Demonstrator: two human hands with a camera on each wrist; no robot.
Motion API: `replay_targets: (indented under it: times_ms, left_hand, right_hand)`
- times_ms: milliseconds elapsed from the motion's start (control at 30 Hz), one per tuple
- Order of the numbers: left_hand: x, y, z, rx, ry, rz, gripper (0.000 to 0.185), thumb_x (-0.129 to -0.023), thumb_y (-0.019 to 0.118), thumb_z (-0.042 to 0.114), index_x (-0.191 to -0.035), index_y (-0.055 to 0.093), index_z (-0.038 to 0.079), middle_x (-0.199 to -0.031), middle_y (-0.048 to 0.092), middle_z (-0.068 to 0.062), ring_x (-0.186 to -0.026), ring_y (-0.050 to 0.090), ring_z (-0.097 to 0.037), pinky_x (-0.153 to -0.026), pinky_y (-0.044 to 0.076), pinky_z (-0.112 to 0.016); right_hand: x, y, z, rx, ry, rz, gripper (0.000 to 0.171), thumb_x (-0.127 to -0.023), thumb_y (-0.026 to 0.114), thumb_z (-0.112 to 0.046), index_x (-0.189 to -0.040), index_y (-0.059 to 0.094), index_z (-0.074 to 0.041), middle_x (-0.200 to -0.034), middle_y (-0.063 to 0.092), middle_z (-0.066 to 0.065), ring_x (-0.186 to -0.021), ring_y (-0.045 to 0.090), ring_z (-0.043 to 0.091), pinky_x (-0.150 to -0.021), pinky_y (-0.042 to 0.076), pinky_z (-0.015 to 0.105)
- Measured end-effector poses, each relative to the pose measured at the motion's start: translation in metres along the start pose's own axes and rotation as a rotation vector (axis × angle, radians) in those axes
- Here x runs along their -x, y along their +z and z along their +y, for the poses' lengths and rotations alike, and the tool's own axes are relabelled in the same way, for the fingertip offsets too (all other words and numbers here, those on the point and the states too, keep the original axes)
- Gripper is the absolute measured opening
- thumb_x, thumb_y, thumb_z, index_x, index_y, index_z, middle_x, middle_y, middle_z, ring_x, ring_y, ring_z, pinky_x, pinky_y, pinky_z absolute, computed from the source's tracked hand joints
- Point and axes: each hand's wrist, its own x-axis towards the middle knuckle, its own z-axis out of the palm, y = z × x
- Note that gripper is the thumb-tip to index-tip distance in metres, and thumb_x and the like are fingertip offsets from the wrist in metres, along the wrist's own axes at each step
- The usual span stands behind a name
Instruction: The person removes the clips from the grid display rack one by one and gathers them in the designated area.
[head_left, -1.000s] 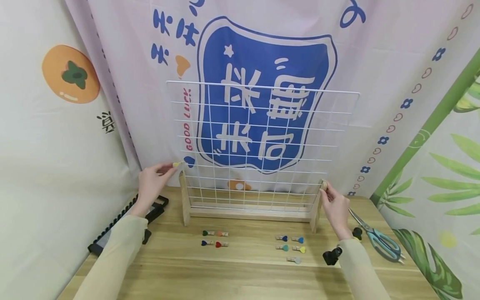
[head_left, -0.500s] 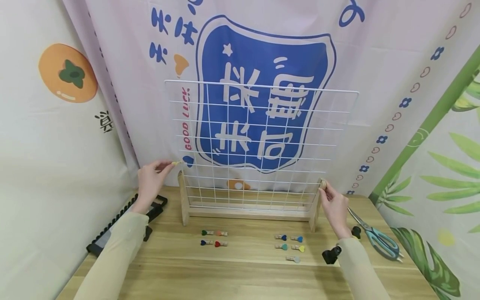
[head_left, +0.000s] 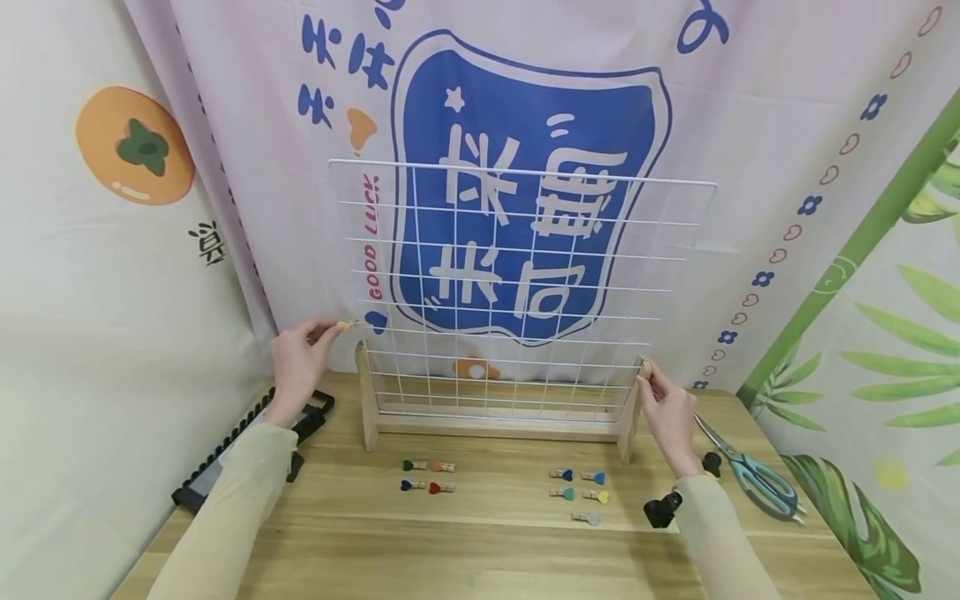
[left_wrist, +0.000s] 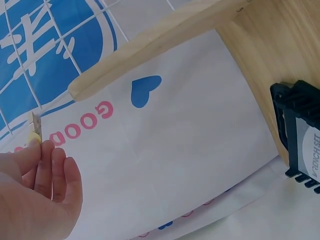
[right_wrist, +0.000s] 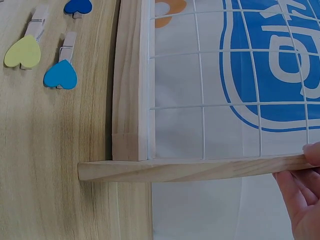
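A white wire grid panel (head_left: 525, 172) stands upright in a wooden stand (head_left: 498, 428). My left hand (head_left: 298, 360) pinches a small clothespin (left_wrist: 34, 122) with a yellow heart between thumb and forefinger. In the head view the clothespin points toward the grid's left edge, just above the top of the left wooden post (head_left: 367, 400). My right hand (head_left: 670, 417) grips the upper end of the right wooden post (right_wrist: 200, 169), thumb on one side and fingers on the other.
Two groups of heart clothespins lie on the table, including a red one (head_left: 442, 488) at left and a grey one (head_left: 586, 518) at right. Blue-handled scissors (head_left: 757, 479) lie far right. A black wrench-set case (left_wrist: 300, 135) lies at left. A printed curtain (head_left: 285, 208) hangs behind.
My left hand has drawn slightly left with the clothespin, and its tip now sits a little farther from the grid's edge. The right hand stays on the post.
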Motion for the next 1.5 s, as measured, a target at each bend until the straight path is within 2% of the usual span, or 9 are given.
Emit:
replay_targets:
  times_ms: [133, 200, 400, 500, 767, 933, 1067, 1300, 1500]
  left_hand:
    - [0.003, -0.005, -0.003, 0.004, -0.005, -0.01, 0.02, -0.094, 0.068, 0.019, -0.103, 0.074, 0.002, -0.1, 0.077, -0.018, -0.075, 0.063, -0.005, -0.057, 0.039, -0.004]
    - [0.007, -0.008, -0.005, 0.006, -0.009, -0.019, 0.02, -0.095, 0.068, 0.02, -0.104, 0.074, 0.003, -0.1, 0.077, -0.017, -0.076, 0.061, -0.001, -0.059, 0.04, -0.002]
    - [0.027, -0.012, -0.011, -0.001, 0.014, -0.066, 0.02, -0.094, 0.069, 0.018, -0.102, 0.074, 0.001, -0.099, 0.076, -0.02, -0.083, 0.073, -0.033, -0.063, 0.038, 0.003]
    - [0.041, -0.011, -0.011, -0.006, 0.029, -0.108, 0.019, -0.092, 0.071, 0.017, -0.101, 0.074, 0.001, -0.097, 0.076, -0.021, -0.084, 0.074, -0.036, -0.065, 0.04, 0.001]
    - [0.094, 0.002, -0.018, -0.003, 0.053, -0.344, 0.015, -0.087, 0.074, 0.008, -0.101, 0.073, 0.002, -0.091, 0.077, -0.015, -0.076, 0.072, -0.022, -0.065, 0.056, -0.016]
    - [0.125, 0.015, -0.027, 0.031, 0.042, -0.519, 0.011, -0.085, 0.075, 0.008, -0.095, 0.074, 0.006, -0.086, 0.077, -0.007, -0.073, 0.069, -0.01, -0.067, 0.056, -0.017]
    - [0.14, 0.021, -0.029, 0.06, 0.052, -0.643, 0.007, -0.085, 0.074, 0.011, -0.092, 0.074, 0.008, -0.085, 0.076, -0.004, -0.072, 0.064, -0.001, -0.067, 0.054, -0.015]
    - [0.162, 0.032, -0.032, 0.122, 0.093, -0.752, 0.007, -0.085, 0.075, 0.012, -0.09, 0.074, 0.007, -0.082, 0.075, -0.003, -0.069, 0.062, 0.0, -0.064, 0.053, -0.016]
    - [0.176, 0.043, -0.033, 0.096, 0.145, -0.744, 0.006, -0.082, 0.078, 0.011, -0.084, 0.074, 0.008, -0.079, 0.073, -0.002, -0.067, 0.059, 0.003, -0.061, 0.052, -0.015]
  right_hand:
    - [0.0, 0.0, 0.001, 0.001, 0.003, 0.006, 0.031, -0.094, 0.065, -0.005, -0.123, 0.064, 0.006, -0.113, 0.068, 0.03, -0.096, 0.071, 0.044, -0.077, 0.055, 0.04]
    - [0.0, 0.0, 0.001, 0.003, 0.008, 0.006, 0.031, -0.094, 0.065, -0.005, -0.123, 0.064, 0.006, -0.113, 0.068, 0.029, -0.096, 0.071, 0.044, -0.078, 0.055, 0.042]
    - [0.001, 0.001, 0.001, 0.012, 0.017, -0.011, 0.033, -0.095, 0.065, -0.007, -0.126, 0.063, 0.004, -0.116, 0.068, 0.028, -0.098, 0.072, 0.042, -0.078, 0.055, 0.042]
    - [0.001, 0.001, 0.0, 0.012, 0.019, -0.008, 0.033, -0.095, 0.065, -0.007, -0.126, 0.063, 0.004, -0.116, 0.068, 0.027, -0.098, 0.072, 0.042, -0.078, 0.056, 0.043]
    - [-0.001, 0.001, 0.0, 0.006, 0.002, 0.006, 0.033, -0.094, 0.065, -0.006, -0.126, 0.064, 0.003, -0.115, 0.068, 0.027, -0.097, 0.072, 0.042, -0.078, 0.055, 0.042]
    - [0.0, 0.0, 0.0, -0.005, 0.007, 0.005, 0.033, -0.095, 0.065, -0.006, -0.126, 0.063, 0.003, -0.115, 0.068, 0.028, -0.097, 0.072, 0.043, -0.078, 0.054, 0.039]
    - [0.0, 0.0, 0.0, -0.006, 0.006, 0.006, 0.033, -0.095, 0.065, -0.007, -0.126, 0.063, 0.003, -0.114, 0.068, 0.029, -0.097, 0.071, 0.044, -0.078, 0.053, 0.038]
    - [0.0, 0.0, 0.001, -0.005, 0.016, 0.001, 0.034, -0.095, 0.064, -0.007, -0.128, 0.062, 0.003, -0.115, 0.068, 0.029, -0.098, 0.071, 0.044, -0.079, 0.054, 0.037]
    - [-0.001, 0.0, 0.0, -0.006, -0.003, 0.007, 0.033, -0.094, 0.065, -0.006, -0.126, 0.063, 0.004, -0.114, 0.068, 0.029, -0.096, 0.071, 0.044, -0.078, 0.054, 0.038]
